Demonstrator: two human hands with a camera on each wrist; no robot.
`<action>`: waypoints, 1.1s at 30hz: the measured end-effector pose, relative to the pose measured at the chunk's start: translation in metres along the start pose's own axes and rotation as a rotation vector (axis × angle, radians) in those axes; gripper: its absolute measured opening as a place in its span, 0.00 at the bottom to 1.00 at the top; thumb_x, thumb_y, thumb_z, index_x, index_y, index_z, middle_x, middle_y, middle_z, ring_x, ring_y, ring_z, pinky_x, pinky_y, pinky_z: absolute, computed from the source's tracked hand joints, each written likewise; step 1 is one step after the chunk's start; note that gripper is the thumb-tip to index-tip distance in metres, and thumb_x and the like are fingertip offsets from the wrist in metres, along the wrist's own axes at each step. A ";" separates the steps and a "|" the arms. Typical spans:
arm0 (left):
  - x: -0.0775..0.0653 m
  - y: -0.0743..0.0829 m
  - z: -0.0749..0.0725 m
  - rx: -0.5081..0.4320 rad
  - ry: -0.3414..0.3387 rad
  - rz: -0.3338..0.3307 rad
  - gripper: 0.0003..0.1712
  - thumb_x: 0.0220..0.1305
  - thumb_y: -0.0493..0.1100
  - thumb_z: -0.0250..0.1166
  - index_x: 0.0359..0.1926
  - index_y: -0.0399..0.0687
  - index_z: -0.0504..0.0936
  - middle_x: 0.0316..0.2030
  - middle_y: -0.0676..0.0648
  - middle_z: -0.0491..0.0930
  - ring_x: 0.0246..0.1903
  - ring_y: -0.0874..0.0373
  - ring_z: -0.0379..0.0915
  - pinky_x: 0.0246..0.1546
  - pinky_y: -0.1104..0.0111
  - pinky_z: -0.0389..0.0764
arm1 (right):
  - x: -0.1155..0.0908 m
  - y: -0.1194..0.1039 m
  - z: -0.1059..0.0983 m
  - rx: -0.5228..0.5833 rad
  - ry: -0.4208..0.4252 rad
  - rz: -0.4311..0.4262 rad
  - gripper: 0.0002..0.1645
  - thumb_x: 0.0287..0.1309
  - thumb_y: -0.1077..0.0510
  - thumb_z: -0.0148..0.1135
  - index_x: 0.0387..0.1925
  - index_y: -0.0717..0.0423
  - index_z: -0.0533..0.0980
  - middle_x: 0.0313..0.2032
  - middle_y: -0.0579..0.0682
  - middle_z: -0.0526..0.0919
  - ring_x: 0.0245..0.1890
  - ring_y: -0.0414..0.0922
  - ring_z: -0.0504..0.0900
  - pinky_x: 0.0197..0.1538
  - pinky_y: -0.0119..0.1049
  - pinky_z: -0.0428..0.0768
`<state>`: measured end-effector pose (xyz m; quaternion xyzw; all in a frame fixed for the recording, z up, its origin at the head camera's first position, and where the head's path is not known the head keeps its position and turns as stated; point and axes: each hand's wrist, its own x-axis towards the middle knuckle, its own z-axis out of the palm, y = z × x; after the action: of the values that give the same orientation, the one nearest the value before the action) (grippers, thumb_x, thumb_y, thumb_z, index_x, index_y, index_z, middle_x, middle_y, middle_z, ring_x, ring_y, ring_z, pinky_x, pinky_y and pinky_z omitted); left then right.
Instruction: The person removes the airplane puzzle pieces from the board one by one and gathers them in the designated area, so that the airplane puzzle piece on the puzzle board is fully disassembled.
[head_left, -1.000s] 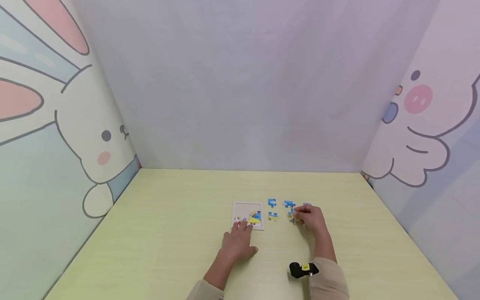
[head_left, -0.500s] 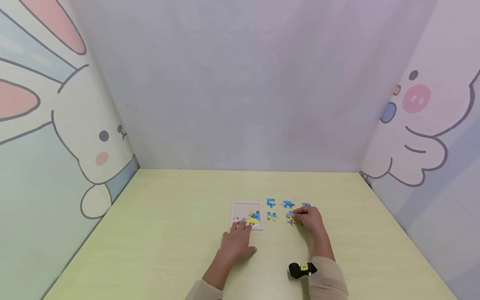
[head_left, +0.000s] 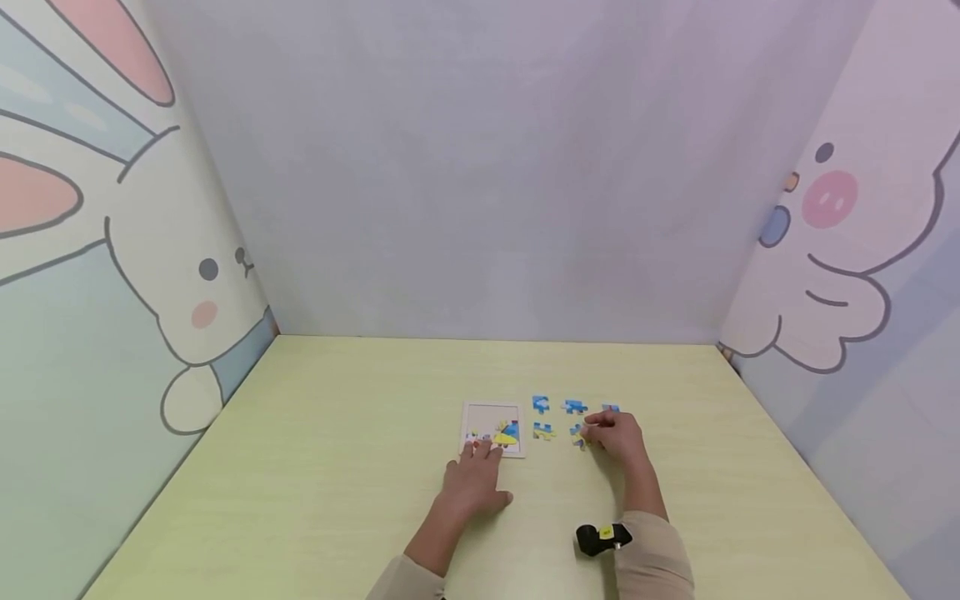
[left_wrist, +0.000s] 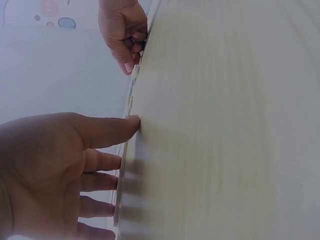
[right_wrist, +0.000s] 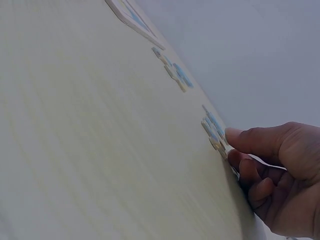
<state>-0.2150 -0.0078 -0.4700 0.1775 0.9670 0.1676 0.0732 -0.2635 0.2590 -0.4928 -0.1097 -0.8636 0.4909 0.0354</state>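
Observation:
My left hand [head_left: 472, 487] rests its outstretched fingertips on the near edge of a small white puzzle frame [head_left: 523, 433], its thumb spread toward the right. Part of a picture fills the frame's lower side, with a yellow and blue section [head_left: 507, 433] at the right; my fingers hide some of it. To the right, my right hand [head_left: 618, 435] pinches the edge of a blue and yellow jigsaw piece [head_left: 577, 437] between thumb and curled fingers. In the right wrist view, this piece lies low at the tabletop by the thumb of my right hand [right_wrist: 280, 175].
More jigsaw pieces lie beside the frame: a blue one [head_left: 541, 404], another blue one [head_left: 574, 407], a yellow and blue one [head_left: 543, 431], and one partly behind my right hand [head_left: 611, 408]. Walls with cartoon animals border the pale table [head_left: 337, 433].
The head view has shifted slightly. My right hand stays at the same jigsaw piece with only a tiny finger movement, and my left hand keeps its place on the frame.

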 end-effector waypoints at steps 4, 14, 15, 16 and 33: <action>0.002 -0.002 0.002 -0.021 -0.002 -0.004 0.38 0.57 0.50 0.73 0.65 0.38 0.74 0.68 0.38 0.68 0.69 0.36 0.58 0.61 0.41 0.67 | -0.001 0.002 0.000 0.004 -0.004 -0.005 0.14 0.58 0.64 0.68 0.43 0.72 0.81 0.27 0.51 0.81 0.26 0.43 0.74 0.32 0.35 0.74; 0.006 -0.008 0.006 -0.052 0.009 0.017 0.36 0.60 0.49 0.71 0.65 0.37 0.74 0.68 0.37 0.67 0.70 0.35 0.57 0.62 0.41 0.66 | -0.007 -0.002 0.001 0.017 -0.024 -0.081 0.18 0.61 0.62 0.66 0.49 0.72 0.79 0.31 0.53 0.81 0.30 0.43 0.75 0.33 0.35 0.73; 0.006 -0.008 0.006 -0.056 0.010 0.017 0.36 0.60 0.49 0.71 0.65 0.36 0.74 0.68 0.37 0.67 0.70 0.35 0.57 0.62 0.41 0.66 | -0.008 -0.003 0.001 0.018 -0.023 -0.086 0.18 0.62 0.62 0.66 0.49 0.72 0.79 0.31 0.53 0.81 0.30 0.43 0.75 0.33 0.35 0.73; 0.006 -0.009 0.006 -0.059 0.011 0.019 0.36 0.60 0.49 0.71 0.65 0.36 0.74 0.68 0.37 0.67 0.70 0.35 0.57 0.62 0.41 0.65 | -0.009 -0.004 0.002 0.021 -0.019 -0.090 0.18 0.61 0.62 0.66 0.49 0.72 0.79 0.32 0.54 0.81 0.30 0.43 0.74 0.33 0.35 0.73; 0.001 0.003 0.006 0.006 0.033 0.063 0.36 0.59 0.52 0.71 0.63 0.37 0.75 0.65 0.39 0.71 0.67 0.39 0.62 0.58 0.41 0.70 | -0.017 -0.025 0.033 0.019 -0.017 -0.175 0.11 0.58 0.67 0.68 0.42 0.70 0.82 0.28 0.50 0.79 0.29 0.44 0.72 0.34 0.36 0.72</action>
<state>-0.2134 -0.0033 -0.4748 0.2052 0.9625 0.1697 0.0512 -0.2559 0.2149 -0.4879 -0.0293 -0.8655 0.4948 0.0719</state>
